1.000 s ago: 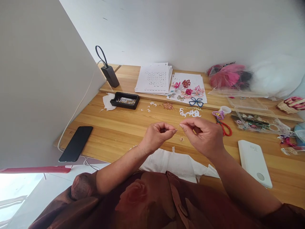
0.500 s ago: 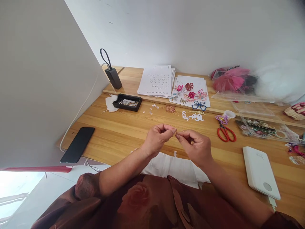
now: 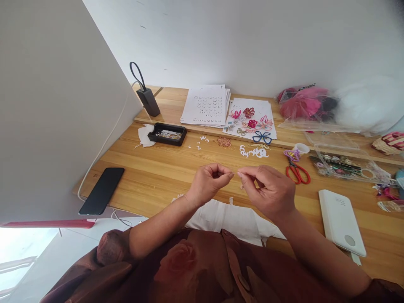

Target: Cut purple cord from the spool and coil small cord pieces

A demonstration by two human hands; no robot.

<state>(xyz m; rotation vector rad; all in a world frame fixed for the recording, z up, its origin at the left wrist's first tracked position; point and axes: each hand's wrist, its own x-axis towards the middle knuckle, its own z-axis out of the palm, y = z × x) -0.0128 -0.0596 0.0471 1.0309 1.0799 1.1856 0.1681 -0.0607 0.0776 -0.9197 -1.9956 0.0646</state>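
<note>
My left hand [image 3: 210, 183] and my right hand [image 3: 268, 187] hover close together just above the wooden table [image 3: 158, 172], fingertips nearly meeting. Both pinch something very thin and small between thumb and forefinger; it is too fine to make out, perhaps a thread or wire. A tiny bead-like piece [image 3: 241, 186] lies on the table under my right fingers. A white cloth [image 3: 227, 216] lies at the table's near edge below my hands.
A black phone [image 3: 101, 190] lies at left, a black bead tray [image 3: 167, 134] behind it, a power bank [image 3: 147, 101] further back. Paper sheets [image 3: 206, 105] and colourful wire flowers [image 3: 251, 122] sit at the back. Red scissors [image 3: 296, 172], a clear box [image 3: 344, 162] and a white device [image 3: 341, 221] lie right.
My fingertips drew together half a second ago and have parted slightly again. The view shifted a little; nothing on the table moved.
</note>
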